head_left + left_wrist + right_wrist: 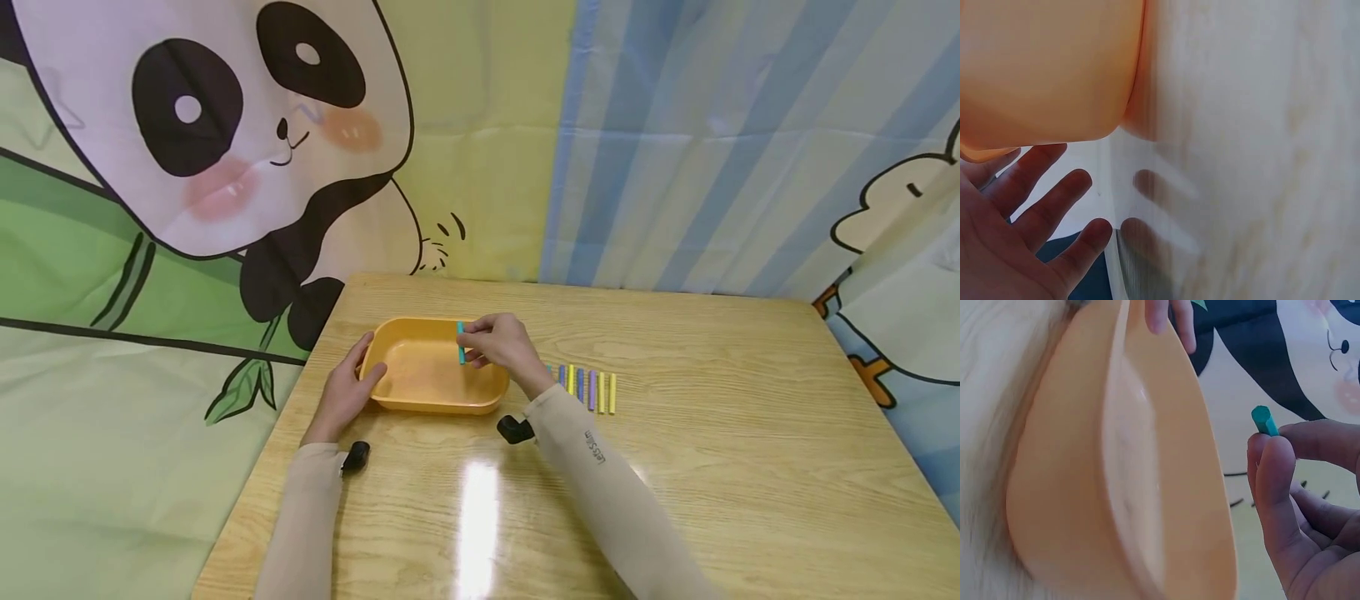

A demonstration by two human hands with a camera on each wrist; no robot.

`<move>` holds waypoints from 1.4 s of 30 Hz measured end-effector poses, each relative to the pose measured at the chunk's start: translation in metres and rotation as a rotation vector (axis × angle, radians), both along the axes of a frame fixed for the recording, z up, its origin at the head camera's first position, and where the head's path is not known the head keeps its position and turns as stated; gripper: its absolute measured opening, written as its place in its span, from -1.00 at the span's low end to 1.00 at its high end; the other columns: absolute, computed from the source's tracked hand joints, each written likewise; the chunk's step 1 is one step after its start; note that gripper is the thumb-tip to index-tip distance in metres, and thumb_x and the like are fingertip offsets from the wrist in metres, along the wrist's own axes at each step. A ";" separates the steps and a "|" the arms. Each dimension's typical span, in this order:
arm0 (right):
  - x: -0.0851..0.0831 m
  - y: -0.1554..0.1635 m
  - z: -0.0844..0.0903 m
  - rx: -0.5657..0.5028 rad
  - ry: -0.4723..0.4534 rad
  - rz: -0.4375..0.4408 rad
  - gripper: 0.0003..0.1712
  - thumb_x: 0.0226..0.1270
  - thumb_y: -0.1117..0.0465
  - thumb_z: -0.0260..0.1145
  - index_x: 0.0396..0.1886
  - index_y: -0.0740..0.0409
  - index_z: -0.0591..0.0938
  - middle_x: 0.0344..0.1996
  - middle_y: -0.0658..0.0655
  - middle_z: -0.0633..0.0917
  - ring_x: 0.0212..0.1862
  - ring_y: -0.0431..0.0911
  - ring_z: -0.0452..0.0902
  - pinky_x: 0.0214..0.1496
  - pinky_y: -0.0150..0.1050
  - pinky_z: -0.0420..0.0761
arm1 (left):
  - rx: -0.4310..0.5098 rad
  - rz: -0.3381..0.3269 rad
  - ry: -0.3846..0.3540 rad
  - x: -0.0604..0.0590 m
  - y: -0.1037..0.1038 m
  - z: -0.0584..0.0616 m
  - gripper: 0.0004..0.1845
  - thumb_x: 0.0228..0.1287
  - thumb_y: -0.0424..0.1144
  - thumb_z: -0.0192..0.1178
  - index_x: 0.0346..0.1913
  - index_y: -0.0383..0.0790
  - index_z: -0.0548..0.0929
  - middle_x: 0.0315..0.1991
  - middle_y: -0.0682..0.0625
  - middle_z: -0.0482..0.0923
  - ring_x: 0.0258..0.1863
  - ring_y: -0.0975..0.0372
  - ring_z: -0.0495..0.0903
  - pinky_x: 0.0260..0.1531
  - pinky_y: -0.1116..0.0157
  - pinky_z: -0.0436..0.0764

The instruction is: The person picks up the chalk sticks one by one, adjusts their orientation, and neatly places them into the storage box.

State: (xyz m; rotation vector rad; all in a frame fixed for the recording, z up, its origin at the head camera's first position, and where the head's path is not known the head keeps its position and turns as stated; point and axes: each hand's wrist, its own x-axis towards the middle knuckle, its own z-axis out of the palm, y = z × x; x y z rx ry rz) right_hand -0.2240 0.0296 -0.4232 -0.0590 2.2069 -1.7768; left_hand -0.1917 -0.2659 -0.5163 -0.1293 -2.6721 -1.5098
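An orange plastic basin (427,408) stands on the wooden table, with nothing visible inside it. My left hand (348,392) holds its left end, thumb over the rim and fingers outside; the left wrist view shows those fingers (1054,203) spread below the rim. Above the basin's right part, my right hand (498,342) pinches a turquoise chalk stick (461,343) upright between thumb and fingertips. One end of that chalk (1262,415) pokes out past the fingers in the right wrist view. Right of the basin lie several chalk sticks (592,392) in a row, partly hidden by my right wrist.
The wooden table (750,433) stretches to the right and toward me. Behind it hangs a printed curtain (480,150) with a panda and blue stripes. A small black wrist camera (515,429) sticks out from my right sleeve, close to the basin's front right corner.
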 end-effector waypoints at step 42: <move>-0.023 -0.101 -0.054 0.255 -0.211 -0.044 -0.81 0.30 0.31 0.45 -0.32 0.43 0.78 -0.48 0.29 0.77 -0.41 0.06 0.77 -0.28 -0.13 0.76 | 0.004 -0.020 0.012 -0.005 0.004 0.000 -0.29 0.52 -0.08 0.18 0.62 -0.02 0.17 0.52 -0.13 0.23 0.47 -0.06 0.26 0.38 -0.14 0.32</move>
